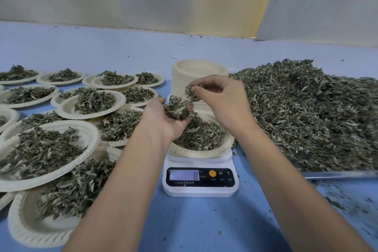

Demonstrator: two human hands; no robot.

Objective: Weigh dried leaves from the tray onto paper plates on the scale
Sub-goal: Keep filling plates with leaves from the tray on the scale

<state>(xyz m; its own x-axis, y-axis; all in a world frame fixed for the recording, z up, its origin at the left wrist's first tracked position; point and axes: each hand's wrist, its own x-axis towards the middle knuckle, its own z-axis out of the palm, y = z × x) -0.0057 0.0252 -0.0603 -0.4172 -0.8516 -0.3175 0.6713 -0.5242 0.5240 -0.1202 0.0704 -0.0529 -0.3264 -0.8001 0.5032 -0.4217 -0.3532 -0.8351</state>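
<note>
Cupping leaves (177,109) loosely over the plate (204,152), the left hand (163,120) could spill some past the rim; the right hand (223,100), at one o'clock, pinches a tuft (191,92).

We find bare table (194,223) before the scale (201,189); filled plates (91,136) left, tray (337,174) right, plate stack (182,84) behind.

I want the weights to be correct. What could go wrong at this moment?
1. The left hand hovers low over the plate on the scale; touching it may falsify the reading.
2. The leaves pinched by the right hand could fall beside the plate.
</note>
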